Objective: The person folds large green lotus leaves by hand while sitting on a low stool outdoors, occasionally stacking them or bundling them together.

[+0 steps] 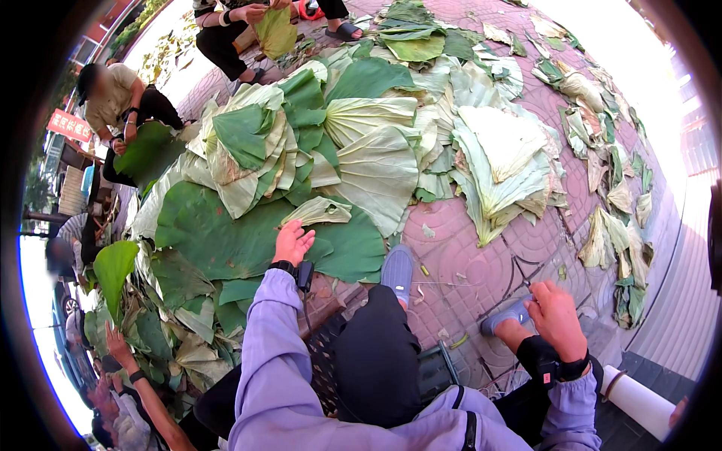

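Observation:
My left hand [294,245] is palm up with its fingers apart and holds nothing. It hovers at the near edge of a heap of large lotus leaves, over a broad dark green leaf [218,233]. Just beyond its fingertips lies a small folded pale leaf [322,210]. My right hand [555,314] is closed above my right knee, its fingers curled. A thin dark shape shows by its fingertips, but I cannot make out what it holds. A stack of pale folded leaves [502,161] lies on the paving ahead of it.
Dry leaves [602,240] lie strewn along the right side of the pink paving [474,255]. A person [124,101] at far left handles a dark leaf; another at the top holds a yellowish leaf [276,34]. A raised hand [118,344] shows at lower left. A white roll [639,402] is at lower right.

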The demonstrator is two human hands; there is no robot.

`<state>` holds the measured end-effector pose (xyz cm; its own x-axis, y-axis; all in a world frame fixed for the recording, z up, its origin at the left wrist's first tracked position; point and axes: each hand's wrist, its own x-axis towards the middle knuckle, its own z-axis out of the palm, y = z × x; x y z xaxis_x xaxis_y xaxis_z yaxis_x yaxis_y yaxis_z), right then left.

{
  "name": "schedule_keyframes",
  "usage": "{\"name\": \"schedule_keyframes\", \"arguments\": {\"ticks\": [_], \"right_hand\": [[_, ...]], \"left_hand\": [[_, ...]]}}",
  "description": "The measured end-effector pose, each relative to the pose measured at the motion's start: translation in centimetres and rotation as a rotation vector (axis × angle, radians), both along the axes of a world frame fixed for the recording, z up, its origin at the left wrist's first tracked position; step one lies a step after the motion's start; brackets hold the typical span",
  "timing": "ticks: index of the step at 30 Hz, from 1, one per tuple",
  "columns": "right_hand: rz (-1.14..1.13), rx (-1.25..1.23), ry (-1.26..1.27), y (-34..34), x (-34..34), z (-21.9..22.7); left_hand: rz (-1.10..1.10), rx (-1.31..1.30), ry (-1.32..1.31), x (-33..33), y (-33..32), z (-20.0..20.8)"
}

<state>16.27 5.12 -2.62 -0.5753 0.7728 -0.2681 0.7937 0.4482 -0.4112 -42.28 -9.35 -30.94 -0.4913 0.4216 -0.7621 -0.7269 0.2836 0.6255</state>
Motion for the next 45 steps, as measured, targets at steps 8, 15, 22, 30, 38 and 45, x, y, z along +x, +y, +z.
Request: {"name": "schedule_keyframes", "arguments": {"ticks": [8, 15, 22, 30, 38, 45], "right_hand": [[-0.009, 0.006, -0.003, 0.2, -0.3, -0.2], [0.003, -0.005, -0.046, 0.3, -0.2, -0.4], [0.033, 0.002, -0.064, 0.2, -0.7, 0.0], [0.080, 0.043, -0.080, 0.6, -0.1, 0.2], [0.083, 0.086, -0.035, -0.3, 1.7, 0.1], [0.106, 0.172, 0.102, -1.3, 2.7, -0.5]], "left_hand": [[0.026, -0.008, -0.023, 0.3, 1.2, -2.3], [-0.008, 0.036, -0.028, -0.3, 1.3, -4.4], [0.040, 0.045, -0.003, -0.6, 1.1, -5.4], [0.111, 0.052, 0.104, -0.7, 1.7, -1.9], [-0.103, 0.133, 0.284, 2.1, 3.2, 8.8], [-0.304, 0.402, 0.521, 6.5, 6.0, 23.6]]}}
